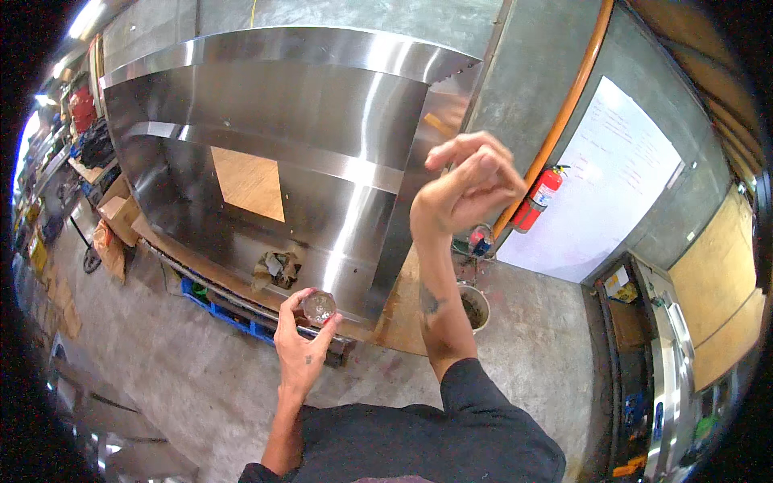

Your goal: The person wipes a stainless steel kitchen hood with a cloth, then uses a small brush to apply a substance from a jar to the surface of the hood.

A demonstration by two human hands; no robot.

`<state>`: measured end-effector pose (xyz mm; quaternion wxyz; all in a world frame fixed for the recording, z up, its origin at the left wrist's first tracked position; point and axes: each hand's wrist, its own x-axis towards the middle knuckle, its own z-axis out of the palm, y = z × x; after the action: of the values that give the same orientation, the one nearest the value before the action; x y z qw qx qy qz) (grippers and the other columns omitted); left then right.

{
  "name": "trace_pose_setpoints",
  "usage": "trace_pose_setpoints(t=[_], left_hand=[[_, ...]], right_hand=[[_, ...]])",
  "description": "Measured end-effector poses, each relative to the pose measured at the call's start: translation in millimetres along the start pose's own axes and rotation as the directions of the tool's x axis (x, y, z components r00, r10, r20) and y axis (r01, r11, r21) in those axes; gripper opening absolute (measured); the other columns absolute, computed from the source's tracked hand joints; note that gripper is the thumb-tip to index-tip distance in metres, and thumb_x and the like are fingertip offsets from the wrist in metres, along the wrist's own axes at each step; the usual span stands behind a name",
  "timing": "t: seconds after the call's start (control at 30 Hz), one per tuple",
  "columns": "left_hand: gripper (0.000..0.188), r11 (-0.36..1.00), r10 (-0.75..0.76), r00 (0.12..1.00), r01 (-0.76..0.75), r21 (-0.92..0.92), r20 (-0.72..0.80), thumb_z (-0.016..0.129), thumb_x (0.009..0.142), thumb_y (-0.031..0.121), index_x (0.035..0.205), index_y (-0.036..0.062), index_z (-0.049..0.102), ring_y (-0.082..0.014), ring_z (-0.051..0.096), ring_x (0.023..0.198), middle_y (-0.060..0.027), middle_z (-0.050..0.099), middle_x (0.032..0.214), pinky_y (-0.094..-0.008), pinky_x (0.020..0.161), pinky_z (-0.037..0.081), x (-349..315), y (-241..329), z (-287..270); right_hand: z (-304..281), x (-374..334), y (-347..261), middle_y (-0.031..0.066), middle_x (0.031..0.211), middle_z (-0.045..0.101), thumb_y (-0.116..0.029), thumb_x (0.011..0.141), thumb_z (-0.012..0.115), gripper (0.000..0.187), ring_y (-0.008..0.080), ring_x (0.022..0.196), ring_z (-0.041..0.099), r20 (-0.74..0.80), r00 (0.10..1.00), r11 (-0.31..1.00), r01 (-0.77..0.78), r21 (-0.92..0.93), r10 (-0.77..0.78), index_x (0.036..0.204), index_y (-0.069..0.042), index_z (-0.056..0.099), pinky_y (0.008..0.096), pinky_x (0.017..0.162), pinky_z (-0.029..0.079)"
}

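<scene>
A large brushed stainless steel hood-like shell [306,97] stands before me, with a square opening [250,183] that shows wood behind it. In my left hand [299,354], thumb and fingers grip the sides of a small round clear container [319,307]; its contents are too small to tell. My right hand [467,185] is raised near the steel's right side panel [435,121], fingers bent and pressed together, slightly blurred. Whether anything is pinched in it is hidden. A crumpled brownish cloth [278,270] lies inside the shell near its lower edge.
Under the shell is a blue pallet [229,315]. A bucket [473,307] stands on the floor right of my right forearm. A red fire extinguisher [539,200] hangs beside an orange pipe [564,105] and a whiteboard [596,185]. Dark shelving [620,346] is at the right, cardboard boxes [119,213] at the left.
</scene>
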<state>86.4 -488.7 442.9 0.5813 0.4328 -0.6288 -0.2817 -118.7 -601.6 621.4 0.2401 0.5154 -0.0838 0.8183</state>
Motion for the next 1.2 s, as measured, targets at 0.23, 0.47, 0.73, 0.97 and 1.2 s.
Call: trace_pose_setpoints(t=[0.23, 0.47, 0.73, 0.97, 1.2], left_hand=[[0.056, 0.997, 0.072, 0.995, -0.069, 0.037, -0.067, 0.087, 0.083, 0.008, 0.133, 0.0039, 0.061, -0.0211, 0.069, 0.098, -0.012, 0.069, 0.123, -0.0355, 0.087, 0.056, 25, 2, -12], [0.06, 0.972, 0.229, 0.973, -0.227, 0.066, -0.037, 0.089, 0.081, 0.01, 0.133, 0.0047, 0.061, -0.0245, 0.065, 0.099, -0.0106, 0.068, 0.119, -0.0362, 0.087, 0.054, 38, 19, -3], [0.062, 0.97, 0.223, 0.975, -0.221, 0.099, -0.012, 0.089, 0.08, 0.007, 0.135, 0.0048, 0.061, -0.023, 0.066, 0.106, -0.0103, 0.068, 0.126, -0.0346, 0.091, 0.054, 35, 17, 4], [0.06, 0.965, 0.229, 0.973, -0.221, 0.14, -0.038, 0.089, 0.081, 0.007, 0.134, 0.0031, 0.061, -0.0242, 0.067, 0.099, -0.0137, 0.067, 0.122, -0.037, 0.088, 0.054, 39, 11, 9], [0.061, 0.985, 0.165, 0.986, -0.164, 0.059, -0.01, 0.089, 0.081, 0.009, 0.134, 0.0026, 0.06, -0.0236, 0.066, 0.098, -0.0141, 0.067, 0.121, -0.0355, 0.088, 0.054, 39, 11, 16]], right_hand=[[-29, -67, -95, 0.0163, 0.104, 0.064, -0.011, 0.11, 0.054, 0.012, 0.009, 0.069, 0.057, 0.455, 0.739, 0.843, -0.536, -0.052, 0.498, 0.112, -0.003, 0.045, 0.0221, 0.059, 0.046], [-46, -74, -123, 0.0127, 0.102, 0.07, -0.005, 0.105, 0.064, 0.009, 0.0102, 0.08, 0.063, 0.623, 0.615, 0.864, -0.451, -0.224, 0.483, 0.108, 0.0, 0.058, 0.022, 0.067, 0.049], [-54, -84, -117, 0.0157, 0.096, 0.071, -0.003, 0.099, 0.07, 0.01, 0.0227, 0.079, 0.069, 0.656, 0.571, 0.864, -0.401, -0.304, 0.495, 0.105, 0.0, 0.061, 0.0315, 0.067, 0.055], [-32, -47, -57, 0.0193, 0.101, 0.068, -0.013, 0.109, 0.056, 0.014, 0.0062, 0.064, 0.051, 0.315, 0.918, 0.966, -0.195, -0.168, 0.24, 0.111, -0.005, 0.045, 0.0203, 0.058, 0.045], [-3, 26, 41, 0.0199, 0.103, 0.064, -0.019, 0.112, 0.05, 0.018, 0.0066, 0.056, 0.053, 0.073, 0.978, 0.949, 0.21, -0.237, -0.198, 0.113, -0.006, 0.037, 0.0184, 0.052, 0.046]])
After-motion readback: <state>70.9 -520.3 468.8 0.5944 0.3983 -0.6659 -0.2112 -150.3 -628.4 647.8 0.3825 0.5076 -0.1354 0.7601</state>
